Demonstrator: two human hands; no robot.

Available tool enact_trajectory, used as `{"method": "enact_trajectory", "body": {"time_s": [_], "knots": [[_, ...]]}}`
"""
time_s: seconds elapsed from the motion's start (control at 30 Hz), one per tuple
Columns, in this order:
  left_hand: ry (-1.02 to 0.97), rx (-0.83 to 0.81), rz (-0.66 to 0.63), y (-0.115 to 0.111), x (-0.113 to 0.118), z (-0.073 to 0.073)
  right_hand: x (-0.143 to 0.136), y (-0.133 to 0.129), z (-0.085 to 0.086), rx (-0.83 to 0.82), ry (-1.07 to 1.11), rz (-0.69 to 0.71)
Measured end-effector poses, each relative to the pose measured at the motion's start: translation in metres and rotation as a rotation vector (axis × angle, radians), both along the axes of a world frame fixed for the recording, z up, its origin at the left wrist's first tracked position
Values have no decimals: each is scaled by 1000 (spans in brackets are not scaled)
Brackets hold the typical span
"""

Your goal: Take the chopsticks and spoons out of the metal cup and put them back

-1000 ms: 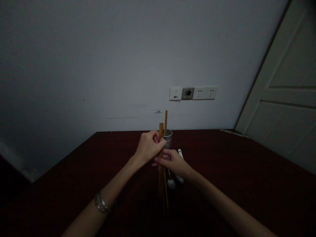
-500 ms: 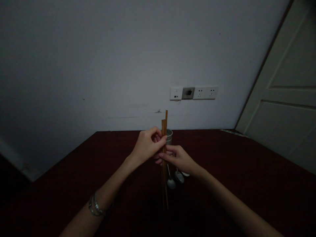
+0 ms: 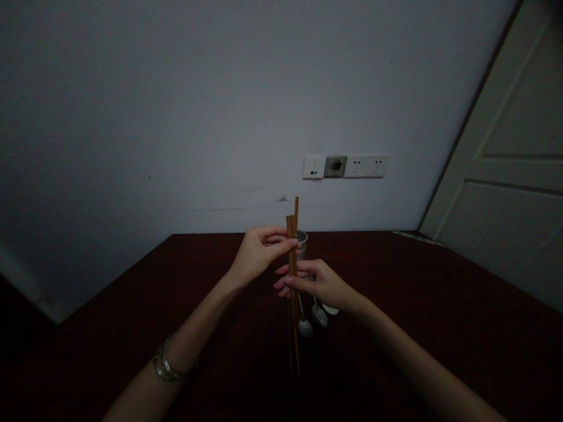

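Note:
A few brown wooden chopsticks [image 3: 294,316] stand upright between my hands, one reaching higher than the others. My left hand [image 3: 263,249] pinches them near the top, thumb in front and fingers behind. Lower down, my right hand [image 3: 314,279] is wrapped round the same chopsticks, thumb across the front. Behind them is a metal cup [image 3: 302,237], partly covered by my fingers. Spoons lie on the table by my right hand: one metal spoon [image 3: 305,327], another spoon [image 3: 319,316], and a pale rounded end [image 3: 331,309] mostly hidden by my wrist.
The dark red table [image 3: 197,269] meets a grey wall [image 3: 220,117] at its far edge. Wall sockets [image 3: 365,166] sit above it. A panelled door [image 3: 519,193] stands at the right, with a thin strip [image 3: 417,237] lying near the back right corner.
My left fingers have straightened from a curled pose and now stretch across the chopsticks. The tops of the shorter chopsticks have shifted slightly. My right hand stays in nearly the same place.

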State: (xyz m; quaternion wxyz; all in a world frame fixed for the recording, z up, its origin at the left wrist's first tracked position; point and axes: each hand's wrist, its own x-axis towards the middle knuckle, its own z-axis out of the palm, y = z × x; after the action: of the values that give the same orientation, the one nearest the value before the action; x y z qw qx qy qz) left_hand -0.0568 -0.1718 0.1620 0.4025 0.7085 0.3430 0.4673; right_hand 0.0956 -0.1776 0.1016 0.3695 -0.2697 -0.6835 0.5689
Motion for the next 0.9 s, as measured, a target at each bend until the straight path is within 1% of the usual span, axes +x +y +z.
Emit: {"method": "enact_trajectory", "body": {"time_s": [0.13, 0.33, 0.43, 0.5, 0.57, 0.63, 0.7, 0.73, 0.8, 0.9], "knots": [[-34, -42, -5, 1, 1, -1, 0, 1, -1, -5, 3, 2], [-50, -37, -2, 0, 2, 0, 0, 1, -1, -22, 26, -20], [-62, -25, 14, -1, 2, 0, 8, 3, 8, 27, 9, -26], [-66, -11, 34, 0, 2, 0, 19, 5, 19, 86, -18, -40], [-74, -3, 27, 1, 2, -1, 32, 5, 33, 160, -34, -125], [-79, -13, -6, 1, 4, -1, 42, 2, 47, 262, -53, -283], [-80, -41, -39, 0, 6, -2, 45, -3, 60, 373, -88, -422], [-82, -53, -49, 0, 7, -3, 44, -6, 65, 429, -106, -467], [-86, -64, -68, -2, 10, -4, 39, -11, 73, 537, -130, -518], [-72, -55, -84, -4, 14, -6, 29, -14, 79, 687, -164, -577]]}}
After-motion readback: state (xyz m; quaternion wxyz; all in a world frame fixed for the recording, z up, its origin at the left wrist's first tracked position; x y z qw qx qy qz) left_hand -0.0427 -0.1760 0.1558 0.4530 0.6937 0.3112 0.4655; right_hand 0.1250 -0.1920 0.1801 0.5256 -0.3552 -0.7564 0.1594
